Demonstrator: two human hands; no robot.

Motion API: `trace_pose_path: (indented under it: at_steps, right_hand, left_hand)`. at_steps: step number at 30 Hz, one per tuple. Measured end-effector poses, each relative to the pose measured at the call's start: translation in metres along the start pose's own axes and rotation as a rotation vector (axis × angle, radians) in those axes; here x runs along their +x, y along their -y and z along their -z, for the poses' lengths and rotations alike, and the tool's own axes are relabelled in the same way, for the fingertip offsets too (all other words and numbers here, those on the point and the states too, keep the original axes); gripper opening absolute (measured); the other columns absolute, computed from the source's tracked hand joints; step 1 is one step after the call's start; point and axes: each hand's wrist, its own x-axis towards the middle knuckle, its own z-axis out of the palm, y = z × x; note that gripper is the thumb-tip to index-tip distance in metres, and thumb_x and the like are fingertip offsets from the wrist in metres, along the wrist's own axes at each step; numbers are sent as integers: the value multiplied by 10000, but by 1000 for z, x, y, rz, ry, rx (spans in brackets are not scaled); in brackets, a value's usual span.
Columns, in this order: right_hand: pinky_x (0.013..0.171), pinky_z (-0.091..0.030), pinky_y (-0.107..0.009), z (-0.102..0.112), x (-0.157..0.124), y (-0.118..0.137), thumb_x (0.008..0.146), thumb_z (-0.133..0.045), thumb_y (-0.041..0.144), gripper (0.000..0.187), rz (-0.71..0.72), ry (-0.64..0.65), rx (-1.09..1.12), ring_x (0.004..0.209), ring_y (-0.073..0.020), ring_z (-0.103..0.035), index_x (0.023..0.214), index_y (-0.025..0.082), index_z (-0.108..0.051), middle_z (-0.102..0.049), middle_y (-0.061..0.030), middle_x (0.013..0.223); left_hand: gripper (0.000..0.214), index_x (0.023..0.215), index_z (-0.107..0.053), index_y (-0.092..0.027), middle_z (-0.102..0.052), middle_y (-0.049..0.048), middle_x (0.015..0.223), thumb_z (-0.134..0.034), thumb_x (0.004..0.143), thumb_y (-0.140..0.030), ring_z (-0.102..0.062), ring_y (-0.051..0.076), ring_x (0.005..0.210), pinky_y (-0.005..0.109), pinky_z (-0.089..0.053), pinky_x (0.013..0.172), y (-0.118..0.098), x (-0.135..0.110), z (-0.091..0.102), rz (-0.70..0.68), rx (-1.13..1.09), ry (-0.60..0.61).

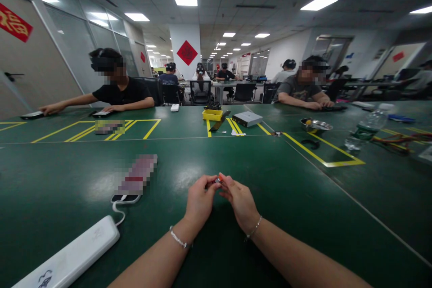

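Observation:
Both of my hands meet above the green table point(151, 243), fingertips pinched around a tiny silver and orange-red piece point(218, 179). It is too small and too covered by fingers for me to name its kind. My left hand point(200, 198) grips it from the left with thumb and forefinger. From the right, my right hand point(240, 198) closes on the same piece, its other fingers curled below. A bracelet circles each wrist.
Left of my hands lie a phone point(138, 175) and a cabled white power bank point(77, 252). Farther off are a yellow tray point(212, 115), a grey box point(247, 119), a metal bowl point(317, 125) and a plastic bottle point(367, 128). Two people point(114, 85) sit across the table.

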Motion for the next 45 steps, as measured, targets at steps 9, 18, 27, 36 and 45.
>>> trace_pose_path:
  at_steps: [9,18,27,36,45]
  right_hand:
    - [792,-413,-304,3,5,8,568,-696,259,304,23,133,140,800,-135,-564,849,160,-638,-635,-51,864]
    - [707,-432,-311,66,40,65,613,-603,348,273,246,-217,-332,753,-148,-557,824,180,-557,-577,-21,767]
    - [635,-347,-386,286,32,126,679,-443,316,303,149,-885,-1566,873,-291,-479,857,153,-626,-529,-179,899]
    - [581,-278,-493,359,20,112,534,-565,287,380,-129,-1171,-1289,1023,-416,-370,894,202,-653,-451,-284,1029]
    - [843,-204,-552,252,32,111,694,-432,346,492,252,-967,-1740,1171,-387,-197,1103,95,-540,-381,-233,1210]
  left_hand:
    - [138,721,-486,-174,-589,-24,640,-602,656,-211,-570,123,620,243,-439,600,1,2,-7,135,-403,95]
    - [233,964,-428,-192,-619,25,847,-505,749,-235,-569,141,769,302,-418,736,11,3,-5,-11,-77,193]
    - [208,926,-532,-199,-603,37,935,-493,724,-171,-529,182,934,335,-381,839,17,6,0,-50,254,183]
    - [188,882,-584,-207,-604,48,923,-495,717,-194,-530,208,924,355,-391,825,18,7,1,-12,269,200]
    - [229,928,-589,-204,-604,60,977,-503,716,-187,-515,219,971,377,-378,867,20,7,-1,-64,332,217]
